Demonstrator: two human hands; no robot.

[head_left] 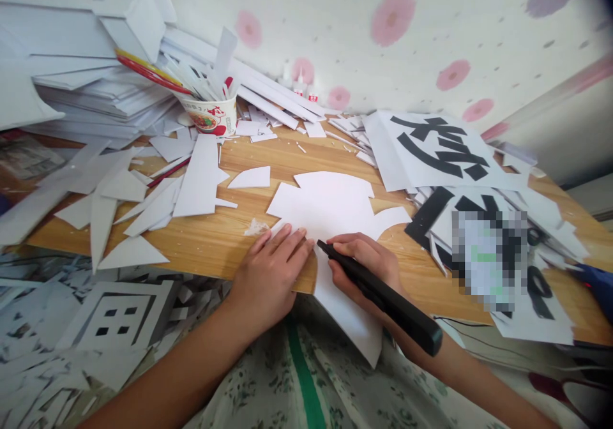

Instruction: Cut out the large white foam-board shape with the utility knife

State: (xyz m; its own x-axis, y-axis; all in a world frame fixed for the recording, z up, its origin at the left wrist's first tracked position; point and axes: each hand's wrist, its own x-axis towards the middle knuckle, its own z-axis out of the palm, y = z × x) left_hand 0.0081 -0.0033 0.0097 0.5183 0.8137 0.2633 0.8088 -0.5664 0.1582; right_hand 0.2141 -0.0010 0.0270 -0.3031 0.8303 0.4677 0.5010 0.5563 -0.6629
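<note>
Two hands are in view: the left hand (271, 269) and the right hand (366, 266). One black cutter (383, 298) lies in the right. One large white cutout (330, 215) sits on one wooden counter (215, 237). One cup (213, 115) holds several strips, too crowded to count. Two sheets with black characters show: one upper sheet (431, 148), one lower sheet (483, 225). Three small glue bottles (299, 84) stand by the wall. The white scraps (124, 205) are too many to count.

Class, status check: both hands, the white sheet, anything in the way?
Left hand flat on white sheet. Right hand grips black cutter, tip on sheet. Paper scraps lie left.
</note>
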